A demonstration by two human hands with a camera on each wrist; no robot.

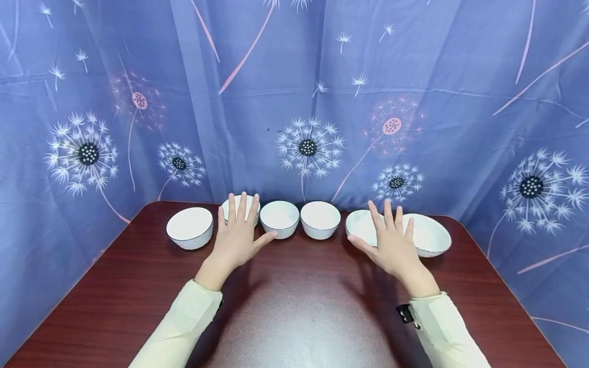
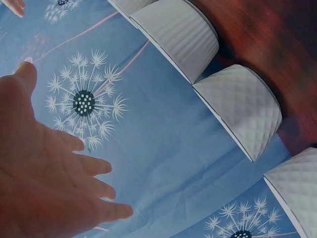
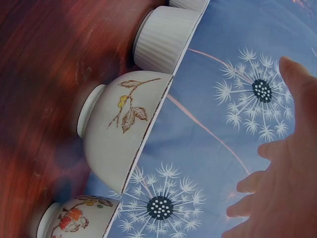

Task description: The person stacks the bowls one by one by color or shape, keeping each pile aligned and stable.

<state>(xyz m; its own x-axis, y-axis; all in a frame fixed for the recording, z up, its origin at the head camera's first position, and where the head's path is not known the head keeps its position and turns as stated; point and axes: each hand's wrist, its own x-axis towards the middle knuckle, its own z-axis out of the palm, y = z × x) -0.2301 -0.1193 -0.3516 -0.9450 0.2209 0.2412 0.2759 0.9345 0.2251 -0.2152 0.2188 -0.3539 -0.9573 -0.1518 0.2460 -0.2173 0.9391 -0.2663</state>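
Note:
Several white bowls stand in a row along the back of a brown table. My left hand (image 1: 235, 239), fingers spread, is raised in front of a bowl (image 1: 241, 204) and partly hides it. To its left is a bowl (image 1: 189, 225); to its right are two more, a bowl (image 1: 279, 214) and a ribbed bowl (image 1: 320, 217). Spread fingers also show on my right hand (image 1: 394, 244), which overlaps a branch-patterned bowl (image 3: 124, 124) and a wider bowl (image 1: 430, 234) with red and brown decoration. In the wrist views both hands appear apart from the bowls, holding nothing.
The brown table (image 1: 285, 306) has a glossy top with a bright reflection near its front. A blue curtain (image 1: 257, 128) printed with dandelions hangs close behind the bowls and along both sides. A black strap (image 1: 406, 313) shows at the right sleeve.

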